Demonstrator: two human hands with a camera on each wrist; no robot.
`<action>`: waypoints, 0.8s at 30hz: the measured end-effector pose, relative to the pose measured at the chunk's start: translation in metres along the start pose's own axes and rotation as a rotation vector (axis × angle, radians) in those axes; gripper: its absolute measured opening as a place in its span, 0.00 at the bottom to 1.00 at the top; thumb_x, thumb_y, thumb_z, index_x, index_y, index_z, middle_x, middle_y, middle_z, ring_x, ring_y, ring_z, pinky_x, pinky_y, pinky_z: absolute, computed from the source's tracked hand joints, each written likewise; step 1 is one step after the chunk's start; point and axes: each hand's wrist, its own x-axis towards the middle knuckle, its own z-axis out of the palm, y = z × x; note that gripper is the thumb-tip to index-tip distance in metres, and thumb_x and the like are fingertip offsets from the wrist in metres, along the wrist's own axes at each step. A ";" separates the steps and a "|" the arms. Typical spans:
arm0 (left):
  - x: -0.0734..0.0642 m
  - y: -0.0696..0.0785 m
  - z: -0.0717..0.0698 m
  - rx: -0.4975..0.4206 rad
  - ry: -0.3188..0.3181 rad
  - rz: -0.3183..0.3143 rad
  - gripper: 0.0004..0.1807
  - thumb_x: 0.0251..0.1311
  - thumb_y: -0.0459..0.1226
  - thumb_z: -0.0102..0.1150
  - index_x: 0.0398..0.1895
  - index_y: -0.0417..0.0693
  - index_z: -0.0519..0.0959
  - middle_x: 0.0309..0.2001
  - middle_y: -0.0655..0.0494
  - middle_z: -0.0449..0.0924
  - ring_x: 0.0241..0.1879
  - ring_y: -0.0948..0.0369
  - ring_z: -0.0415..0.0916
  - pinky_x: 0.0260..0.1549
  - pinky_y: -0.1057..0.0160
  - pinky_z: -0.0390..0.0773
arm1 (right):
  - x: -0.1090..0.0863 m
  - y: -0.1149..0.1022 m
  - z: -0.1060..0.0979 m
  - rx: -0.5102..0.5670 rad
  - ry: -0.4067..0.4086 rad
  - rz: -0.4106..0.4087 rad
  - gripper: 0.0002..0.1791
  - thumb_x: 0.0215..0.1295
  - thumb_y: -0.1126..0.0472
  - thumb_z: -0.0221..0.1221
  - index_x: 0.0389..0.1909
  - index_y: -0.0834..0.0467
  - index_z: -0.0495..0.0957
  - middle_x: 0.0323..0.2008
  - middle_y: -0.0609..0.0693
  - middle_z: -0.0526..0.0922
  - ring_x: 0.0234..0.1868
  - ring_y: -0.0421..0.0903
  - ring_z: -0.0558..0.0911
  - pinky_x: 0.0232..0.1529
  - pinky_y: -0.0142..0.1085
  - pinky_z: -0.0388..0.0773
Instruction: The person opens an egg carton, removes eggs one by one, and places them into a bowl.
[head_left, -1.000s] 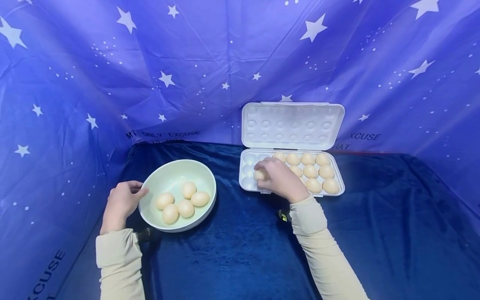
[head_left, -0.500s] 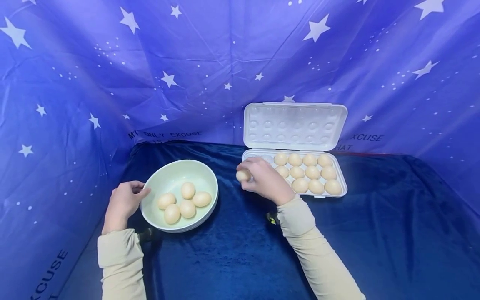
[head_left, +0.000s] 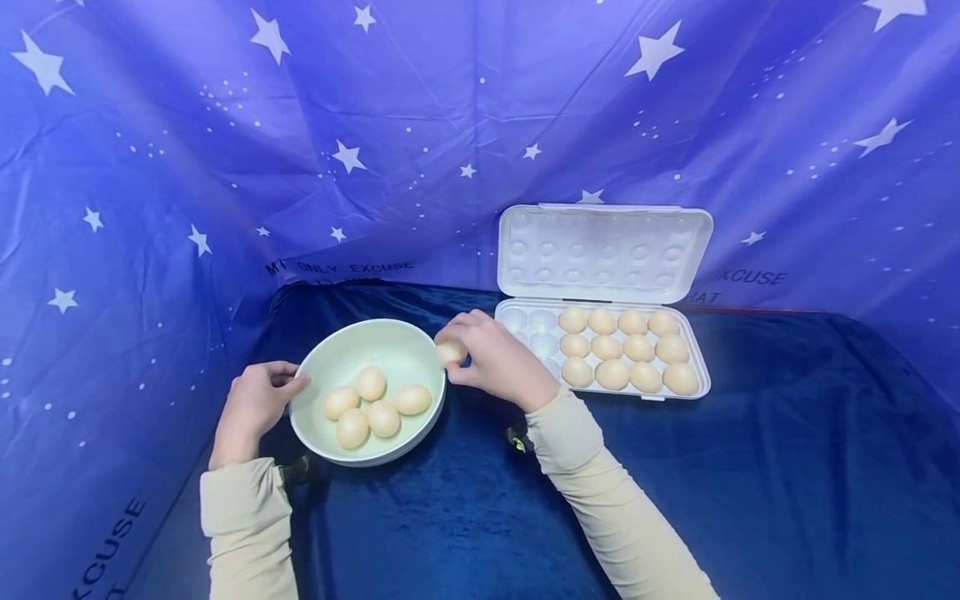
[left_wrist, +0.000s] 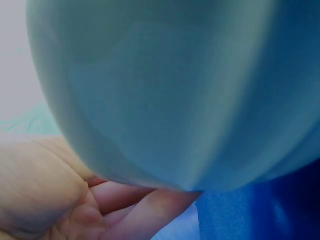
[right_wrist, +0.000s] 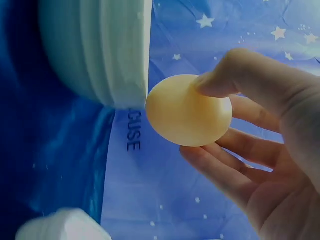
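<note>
A pale green bowl (head_left: 405,350) with several eggs (head_left: 371,383) in its bottom stands on the left of the dark blue cloth. My left hand (head_left: 258,400) pinches the bowl's left rim; in the left wrist view the bowl's wall hides part of the fingers. Between thumb and fingers my right hand (head_left: 498,354) holds another egg (right_wrist: 185,112), right at the bowl's right rim. Whether that egg touches the rim I cannot tell. Behind and to the right lies an open white egg box (head_left: 697,392), its right-hand columns filled with eggs (head_left: 637,348).
The box's left cups (head_left: 542,322) hold no eggs where they show; my right hand covers some of them. Its lid (head_left: 600,258) stands raised against the purple star-printed curtain (head_left: 420,125). Blue velvet cloth (head_left: 435,533) covers the table.
My right hand has lifted an egg out of the box and carried it left to the bowl's rim. The left hand keeps its grip on the bowl. The head view has shifted slightly.
</note>
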 end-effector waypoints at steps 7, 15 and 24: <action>-0.001 0.002 0.001 -0.021 0.010 0.007 0.21 0.67 0.41 0.60 0.51 0.29 0.79 0.46 0.33 0.83 0.33 0.52 0.84 0.34 0.55 0.83 | 0.014 -0.011 0.014 -0.003 -0.079 0.024 0.19 0.52 0.63 0.66 0.47 0.59 0.83 0.47 0.52 0.83 0.49 0.50 0.77 0.54 0.42 0.75; 0.001 0.002 0.001 -0.042 -0.015 -0.003 0.23 0.67 0.42 0.60 0.53 0.29 0.78 0.48 0.32 0.82 0.34 0.53 0.84 0.35 0.55 0.84 | 0.025 -0.016 0.036 -0.093 -0.207 0.014 0.18 0.52 0.65 0.66 0.48 0.58 0.84 0.48 0.51 0.83 0.50 0.49 0.78 0.55 0.38 0.75; -0.002 0.001 -0.001 -0.002 0.002 0.026 0.22 0.67 0.42 0.60 0.51 0.29 0.79 0.45 0.32 0.83 0.33 0.52 0.83 0.35 0.54 0.83 | 0.037 -0.028 0.049 -0.254 -0.296 0.031 0.10 0.54 0.67 0.67 0.37 0.54 0.85 0.35 0.48 0.81 0.39 0.45 0.79 0.41 0.37 0.79</action>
